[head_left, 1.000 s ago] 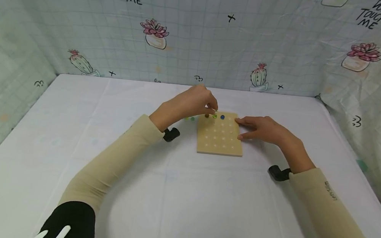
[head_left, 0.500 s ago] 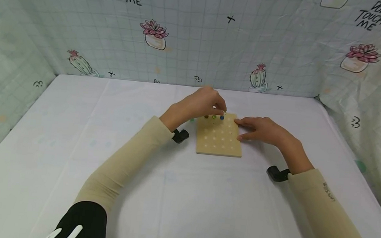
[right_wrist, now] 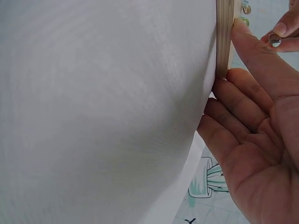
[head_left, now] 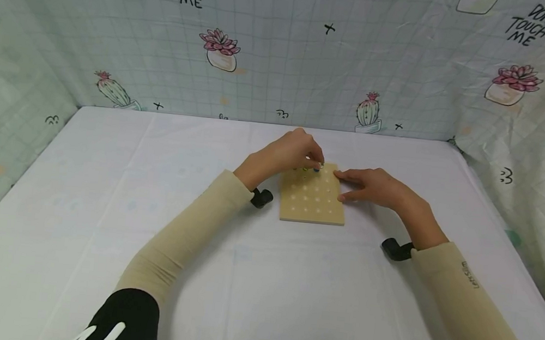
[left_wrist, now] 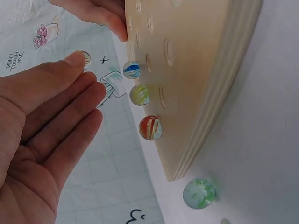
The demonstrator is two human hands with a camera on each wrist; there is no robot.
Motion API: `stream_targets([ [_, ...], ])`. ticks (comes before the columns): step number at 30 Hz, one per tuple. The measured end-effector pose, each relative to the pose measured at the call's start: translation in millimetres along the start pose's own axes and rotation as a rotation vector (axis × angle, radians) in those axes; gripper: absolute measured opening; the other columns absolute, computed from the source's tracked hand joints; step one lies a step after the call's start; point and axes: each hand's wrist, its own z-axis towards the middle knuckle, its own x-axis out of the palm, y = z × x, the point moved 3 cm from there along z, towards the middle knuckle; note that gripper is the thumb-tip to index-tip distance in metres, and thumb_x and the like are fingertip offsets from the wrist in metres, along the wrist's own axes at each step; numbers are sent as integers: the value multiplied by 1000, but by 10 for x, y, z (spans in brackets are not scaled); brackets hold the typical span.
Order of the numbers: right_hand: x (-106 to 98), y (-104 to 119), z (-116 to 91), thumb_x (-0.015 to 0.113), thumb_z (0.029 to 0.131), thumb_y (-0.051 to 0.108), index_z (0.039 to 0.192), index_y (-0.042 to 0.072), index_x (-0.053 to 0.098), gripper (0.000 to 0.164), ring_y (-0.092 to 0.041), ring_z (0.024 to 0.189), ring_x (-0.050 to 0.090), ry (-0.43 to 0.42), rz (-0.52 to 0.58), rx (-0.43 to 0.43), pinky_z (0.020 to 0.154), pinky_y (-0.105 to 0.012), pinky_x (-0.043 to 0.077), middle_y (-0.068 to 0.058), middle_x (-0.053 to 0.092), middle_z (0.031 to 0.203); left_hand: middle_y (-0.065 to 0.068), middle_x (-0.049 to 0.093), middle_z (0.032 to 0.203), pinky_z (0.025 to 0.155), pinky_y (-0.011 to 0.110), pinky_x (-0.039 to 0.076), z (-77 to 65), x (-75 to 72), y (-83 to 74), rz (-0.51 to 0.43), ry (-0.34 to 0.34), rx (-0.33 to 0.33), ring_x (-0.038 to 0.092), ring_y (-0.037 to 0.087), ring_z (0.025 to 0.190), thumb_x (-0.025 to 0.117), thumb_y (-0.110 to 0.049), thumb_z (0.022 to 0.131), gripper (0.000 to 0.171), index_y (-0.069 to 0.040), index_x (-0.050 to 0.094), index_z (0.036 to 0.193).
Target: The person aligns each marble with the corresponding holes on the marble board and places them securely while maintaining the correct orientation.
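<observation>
My left hand (head_left: 291, 152) pinches a clear glass marble (left_wrist: 87, 58) between thumb and index finger, over the far edge of a square wooden board (head_left: 312, 216) dotted with round hollows. In the left wrist view, three marbles sit in a row along that edge: a blue one (left_wrist: 131, 70), a yellow-green one (left_wrist: 139, 95) and a red-and-white one (left_wrist: 150, 128). My right hand (head_left: 384, 186) touches the board's right edge, index finger near the far corner and thumb nearer me. From the right wrist, the held marble (right_wrist: 274, 41) shows just beyond my thumb.
A green-and-white marble (left_wrist: 199, 193) lies on the white cloth by the board's left side, hidden behind my left hand in the head view. The white-covered table (head_left: 233, 275) ends at a printed curtain (head_left: 284, 50) along the back.
My left hand has moved right along the board's far edge with the marble, past the blue one, then lowered slightly. The right hand stays at the board's edge.
</observation>
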Motion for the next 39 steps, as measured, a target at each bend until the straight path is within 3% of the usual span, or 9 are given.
stream_targets([
  [8,4,2,-16,72,94,46,156,18,41,75,-40,149,31,0,14,1,117,-60,31,-13,38,160,0,77,106,82,22,55,97,41,-19,28,1,-2,70,8,94,74,-19,95,18,-10,80,109],
  [21,-3,32,-26,70,95,45,156,16,41,74,-42,147,32,-5,15,-22,115,-61,32,-13,39,160,-2,76,109,88,24,53,251,69,-63,35,36,-81,67,10,99,73,-23,96,21,-13,80,113],
  [28,7,42,-18,70,96,43,156,15,42,72,-43,146,33,-10,16,-46,115,-62,33,-15,40,158,-4,74,107,83,21,53,279,86,-82,14,38,-145,64,7,93,74,-22,95,17,-15,81,109],
  [35,2,26,-23,69,95,47,156,15,40,75,-44,146,33,2,-9,-38,114,-62,33,-16,39,158,-7,71,106,91,26,48,301,111,-50,20,54,-191,54,12,107,77,-24,93,15,-18,81,106],
  [39,1,23,-25,70,95,46,156,15,41,74,-44,146,33,-8,-6,-38,114,-62,33,-15,40,158,-6,72,106,92,27,49,327,112,-45,9,58,-203,55,13,108,77,-24,93,16,-18,81,107],
])
